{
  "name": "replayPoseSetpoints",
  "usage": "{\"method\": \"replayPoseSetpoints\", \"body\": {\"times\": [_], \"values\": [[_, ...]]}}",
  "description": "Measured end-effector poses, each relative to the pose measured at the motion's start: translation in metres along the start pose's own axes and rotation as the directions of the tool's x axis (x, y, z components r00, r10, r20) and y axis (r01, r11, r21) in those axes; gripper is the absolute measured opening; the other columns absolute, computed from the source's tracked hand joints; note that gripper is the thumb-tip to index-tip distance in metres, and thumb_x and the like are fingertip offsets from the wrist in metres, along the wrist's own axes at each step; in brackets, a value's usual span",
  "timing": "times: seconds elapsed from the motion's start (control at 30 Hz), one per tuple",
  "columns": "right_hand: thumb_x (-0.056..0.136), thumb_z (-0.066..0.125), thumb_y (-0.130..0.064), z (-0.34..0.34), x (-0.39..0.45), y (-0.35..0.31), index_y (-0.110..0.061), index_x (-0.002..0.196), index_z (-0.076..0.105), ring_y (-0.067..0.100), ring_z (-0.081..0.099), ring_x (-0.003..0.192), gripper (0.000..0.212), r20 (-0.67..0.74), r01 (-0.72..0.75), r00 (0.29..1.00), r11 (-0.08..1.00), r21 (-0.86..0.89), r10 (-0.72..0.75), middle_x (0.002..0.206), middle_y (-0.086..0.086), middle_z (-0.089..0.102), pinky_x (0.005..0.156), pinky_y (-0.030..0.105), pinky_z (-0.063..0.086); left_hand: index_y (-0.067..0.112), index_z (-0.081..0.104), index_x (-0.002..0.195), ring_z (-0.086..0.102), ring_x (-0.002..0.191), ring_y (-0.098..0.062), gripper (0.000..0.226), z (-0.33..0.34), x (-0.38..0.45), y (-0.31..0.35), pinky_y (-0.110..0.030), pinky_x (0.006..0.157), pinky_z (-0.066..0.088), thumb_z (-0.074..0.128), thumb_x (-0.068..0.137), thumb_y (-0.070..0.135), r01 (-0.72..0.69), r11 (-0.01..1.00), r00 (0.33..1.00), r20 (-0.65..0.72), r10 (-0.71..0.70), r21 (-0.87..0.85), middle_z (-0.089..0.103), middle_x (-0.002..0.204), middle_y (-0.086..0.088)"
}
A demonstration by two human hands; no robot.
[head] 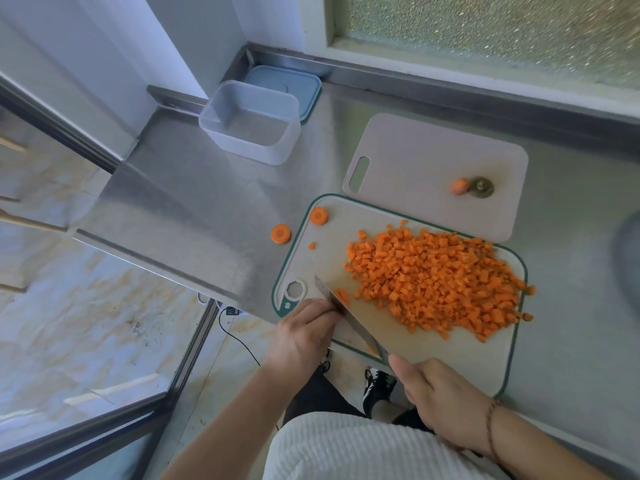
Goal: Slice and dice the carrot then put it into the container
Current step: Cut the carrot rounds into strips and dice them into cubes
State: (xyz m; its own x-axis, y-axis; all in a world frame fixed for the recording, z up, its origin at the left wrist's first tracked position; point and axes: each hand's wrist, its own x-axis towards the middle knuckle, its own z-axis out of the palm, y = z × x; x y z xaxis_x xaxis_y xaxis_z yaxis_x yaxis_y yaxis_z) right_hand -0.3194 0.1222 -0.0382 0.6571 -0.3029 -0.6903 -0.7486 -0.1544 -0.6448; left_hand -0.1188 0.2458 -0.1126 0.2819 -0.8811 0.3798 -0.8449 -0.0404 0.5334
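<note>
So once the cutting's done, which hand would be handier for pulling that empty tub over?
Probably the left hand. The tub stands far out on the left of the counter, on that hand's side, while the right hand grips the knife and would first have to put it down.

Your diced carrot (436, 282) lies in a wide heap of small orange cubes across the green-rimmed cutting board (450, 358). 1 round carrot slice (319, 216) sits at that board's far left corner, and another slice (281, 233) lies just off it on the tabletop (194, 202). Your clear container (250, 121) stands upright and uncovered, well apart at the far left.
</note>
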Motion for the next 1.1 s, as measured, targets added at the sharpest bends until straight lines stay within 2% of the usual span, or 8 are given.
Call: {"method": "replayPoseSetpoints", "body": {"times": [0.6, 0.77, 0.83, 0.9, 0.93, 1.0, 1.07, 1.1], "values": [[0.080, 0.029, -0.077, -0.027, -0.018, -0.005, -0.019, 0.064, 0.040, 0.010, 0.040, 0.056, 0.062, 0.034, -0.063, 0.997, 0.998, 0.024, 0.062, 0.061, -0.002, 0.041, 0.060, 0.026, 0.035, 0.012, 0.074, 0.081, 0.063, 0.076, -0.021, 0.019, 0.000, 0.005, -0.007, -0.036, 0.067, 0.054, 0.066, 0.095, 0.022, 0.085, 0.986, 0.994, -0.076, -0.075, 0.144, 0.069, 0.087, 0.004], [0.073, 0.026, -0.083, -0.054, -0.047, 0.001, -0.021, 0.065, 0.049, 0.001, 0.050, 0.062, 0.067, -0.076, -0.049, 0.996, 0.993, -0.112, 0.041, 0.063, -0.006, 0.052, 0.058, 0.016, 0.035, 0.016, 0.076, 0.086, 0.059, 0.083, -0.014, 0.013, -0.013, 0.014, -0.008, -0.026, 0.079, 0.050, 0.065, 0.091, 0.022, 0.059, 0.985, 0.998, 0.005, -0.061, 0.160, 0.069, 0.088, 0.004], [0.058, 0.009, -0.093, -0.063, -0.051, 0.007, -0.029, 0.094, 0.061, 0.003, 0.060, 0.081, 0.090, -0.168, 0.010, 0.984, 0.968, -0.249, -0.053, 0.085, -0.007, 0.064, 0.069, 0.019, 0.045, 0.015, 0.078, 0.091, 0.059, 0.088, -0.010, 0.011, -0.022, 0.017, -0.007, -0.023, 0.077, 0.051, 0.071, 0.085, 0.010, 0.145, 0.977, 0.989, -0.040, -0.140, 0.154, 0.070, 0.093, 0.004], [0.052, -0.005, -0.094, -0.071, -0.051, 0.019, -0.039, 0.138, 0.037, 0.015, 0.062, 0.105, 0.111, -0.237, 0.008, 0.965, 0.909, -0.417, -0.117, 0.123, -0.004, 0.060, 0.081, 0.029, 0.050, 0.014, 0.077, 0.092, 0.058, 0.087, -0.006, 0.016, -0.030, 0.025, -0.003, -0.022, 0.069, 0.052, 0.064, 0.084, 0.008, 0.230, 0.968, 0.967, -0.134, -0.216, 0.097, 0.067, 0.094, 0.006], [0.051, -0.007, -0.093, -0.074, -0.052, 0.021, -0.040, 0.142, 0.031, 0.017, 0.061, 0.108, 0.111, -0.273, -0.010, 0.954, 0.900, -0.436, -0.122, 0.130, -0.004, 0.055, 0.081, 0.030, 0.050, 0.017, 0.074, 0.094, 0.057, 0.086, -0.005, 0.018, -0.033, 0.031, 0.002, -0.022, 0.068, 0.051, 0.058, 0.087, 0.013, 0.238, 0.970, 0.962, -0.156, -0.226, 0.058, 0.064, 0.096, 0.010], [0.059, 0.003, -0.093, -0.076, -0.052, 0.022, -0.045, 0.125, 0.046, 0.014, 0.062, 0.099, 0.093, -0.293, 0.007, 0.951, 0.956, -0.294, -0.097, 0.117, -0.010, 0.059, 0.077, 0.029, 0.049, 0.027, 0.065, 0.102, 0.057, 0.091, -0.001, 0.019, -0.039, 0.045, 0.020, -0.022, 0.071, 0.050, 0.052, 0.089, 0.022, 0.193, 0.981, 0.976, -0.107, -0.192, 0.003, 0.057, 0.104, 0.019], [0.060, 0.022, -0.097, -0.076, -0.053, 0.013, -0.034, 0.078, 0.056, 0.016, 0.054, 0.060, 0.074, -0.274, 0.002, 0.961, 0.991, 0.131, 0.034, 0.073, -0.006, 0.055, 0.055, 0.027, 0.040, 0.033, 0.057, 0.122, 0.056, 0.112, -0.002, 0.025, -0.032, 0.057, 0.039, -0.026, 0.087, 0.052, 0.051, 0.097, 0.033, 0.151, 0.988, 0.988, -0.009, -0.151, -0.040, 0.055, 0.124, 0.018], [0.061, 0.029, -0.096, -0.074, -0.054, 0.007, -0.025, 0.066, 0.049, 0.017, 0.038, 0.045, 0.074, -0.198, -0.067, 0.967, 0.909, 0.412, 0.161, 0.058, -0.001, 0.042, 0.046, 0.024, 0.029, 0.033, 0.050, 0.138, 0.049, 0.129, -0.004, 0.038, -0.026, 0.064, 0.049, -0.028, 0.101, 0.047, 0.048, 0.101, 0.042, 0.148, 0.987, 0.988, 0.057, -0.145, -0.063, 0.050, 0.140, 0.013]]}}
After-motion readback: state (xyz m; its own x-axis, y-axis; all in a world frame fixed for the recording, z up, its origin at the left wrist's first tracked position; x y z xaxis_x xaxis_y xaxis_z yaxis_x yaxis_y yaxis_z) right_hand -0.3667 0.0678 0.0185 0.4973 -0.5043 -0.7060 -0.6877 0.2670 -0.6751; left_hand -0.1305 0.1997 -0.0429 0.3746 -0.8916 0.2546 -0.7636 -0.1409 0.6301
